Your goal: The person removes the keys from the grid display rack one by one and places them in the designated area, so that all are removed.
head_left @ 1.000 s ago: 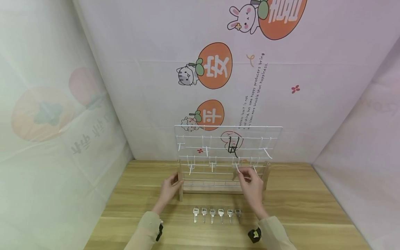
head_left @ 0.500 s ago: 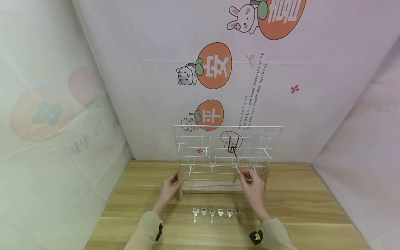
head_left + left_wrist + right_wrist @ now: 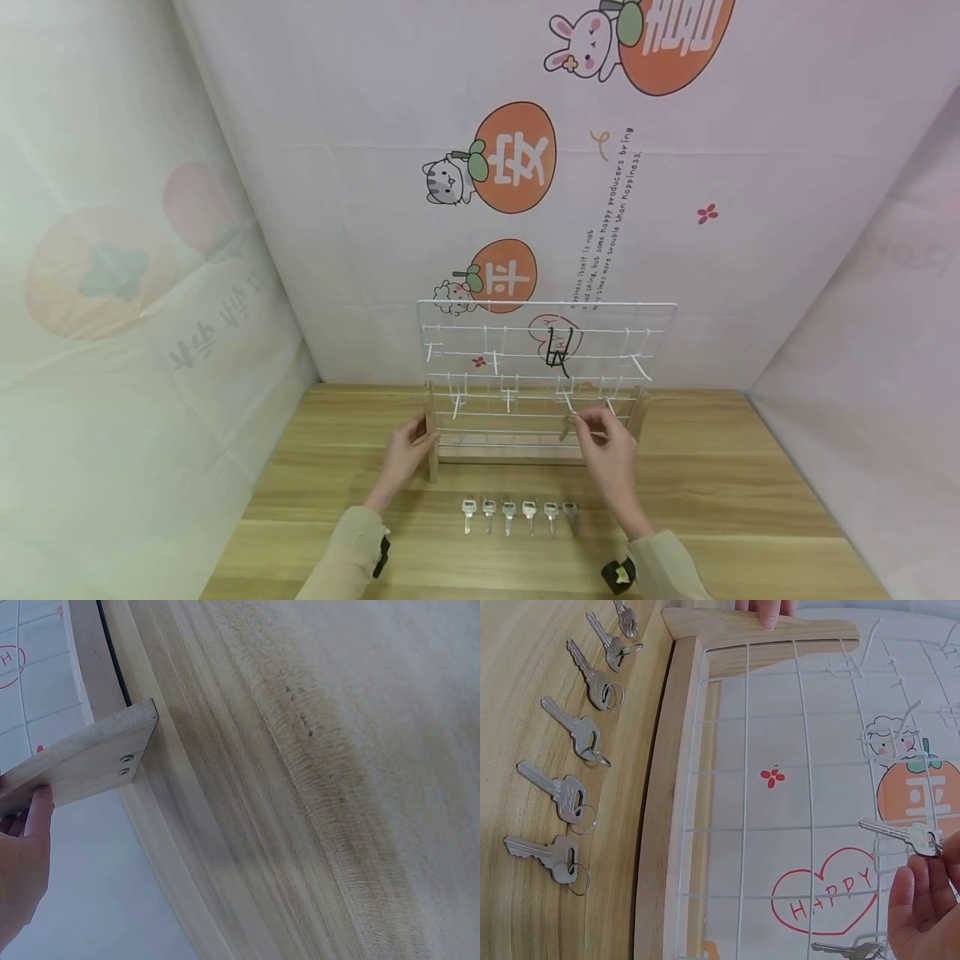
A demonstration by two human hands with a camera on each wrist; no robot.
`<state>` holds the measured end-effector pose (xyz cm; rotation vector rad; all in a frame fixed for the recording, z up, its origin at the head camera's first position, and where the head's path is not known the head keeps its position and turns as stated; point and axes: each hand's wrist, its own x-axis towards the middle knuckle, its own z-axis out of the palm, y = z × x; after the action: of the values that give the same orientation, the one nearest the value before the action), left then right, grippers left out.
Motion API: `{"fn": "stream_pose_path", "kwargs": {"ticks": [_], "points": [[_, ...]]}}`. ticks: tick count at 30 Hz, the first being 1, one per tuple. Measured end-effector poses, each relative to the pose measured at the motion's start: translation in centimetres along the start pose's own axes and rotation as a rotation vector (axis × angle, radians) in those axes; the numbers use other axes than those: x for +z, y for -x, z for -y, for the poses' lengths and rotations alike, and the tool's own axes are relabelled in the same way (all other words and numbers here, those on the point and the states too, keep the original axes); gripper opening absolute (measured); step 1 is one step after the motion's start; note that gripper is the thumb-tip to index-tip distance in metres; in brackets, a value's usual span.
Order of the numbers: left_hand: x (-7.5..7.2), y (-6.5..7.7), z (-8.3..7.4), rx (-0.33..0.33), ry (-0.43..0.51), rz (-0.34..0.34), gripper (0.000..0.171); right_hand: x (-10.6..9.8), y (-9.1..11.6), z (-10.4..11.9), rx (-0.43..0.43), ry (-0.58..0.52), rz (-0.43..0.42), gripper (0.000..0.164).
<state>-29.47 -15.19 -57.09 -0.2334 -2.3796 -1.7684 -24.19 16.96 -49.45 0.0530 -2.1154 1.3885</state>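
My right hand point(image 3: 611, 446) pinches a silver key point(image 3: 911, 836) near its ring, at the tip of a white hook point(image 3: 567, 402) on the lower row of a white wire rack point(image 3: 540, 303). Whether the ring is on that hook cannot be told. A second key point(image 3: 847, 950) shows at the bottom edge of the right wrist view, beside the mesh. With my left hand point(image 3: 407, 454) I hold the rack's wooden side post point(image 3: 432, 446); in the left wrist view the thumb point(image 3: 39, 806) lies against this wood.
Several keys with rings, such as this one point(image 3: 509, 515), lie in a row on the wooden table point(image 3: 337, 500) before the rack. A black hook point(image 3: 557, 358) and several white ones hang on the mesh. A printed cloth point(image 3: 375, 250) stands behind.
My right hand has shifted slightly down and to the right, its fingers staying near the hook's tip. The left hand stays on the post, and the keys on the table have not moved.
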Motion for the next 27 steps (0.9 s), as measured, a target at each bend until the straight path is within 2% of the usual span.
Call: {"fn": "stream_pose_path", "kwargs": {"ticks": [7, 14, 23, 27], "points": [[0.0, 0.0, 0.0, 0.005, 0.0, 0.006, 0.053, -0.2, 0.2, 0.0, 0.002, 0.005, 0.0, 0.007], [0.0, -0.1, 0.1, 0.001, -0.005, -0.006, 0.054, -0.6, 0.8, -0.2, 0.057, 0.019, 0.044, 0.006], [-0.1, 0.1, 0.0, 0.005, -0.006, -0.003, 0.054, -1.1, 1.9, -1.2, 0.055, 0.056, 0.064, 0.007], [0.0, 0.3, -0.6, 0.012, -0.021, -0.007, 0.052, -1.5, 2.4, -2.2, 0.07, 0.083, 0.087, 0.006]]}}
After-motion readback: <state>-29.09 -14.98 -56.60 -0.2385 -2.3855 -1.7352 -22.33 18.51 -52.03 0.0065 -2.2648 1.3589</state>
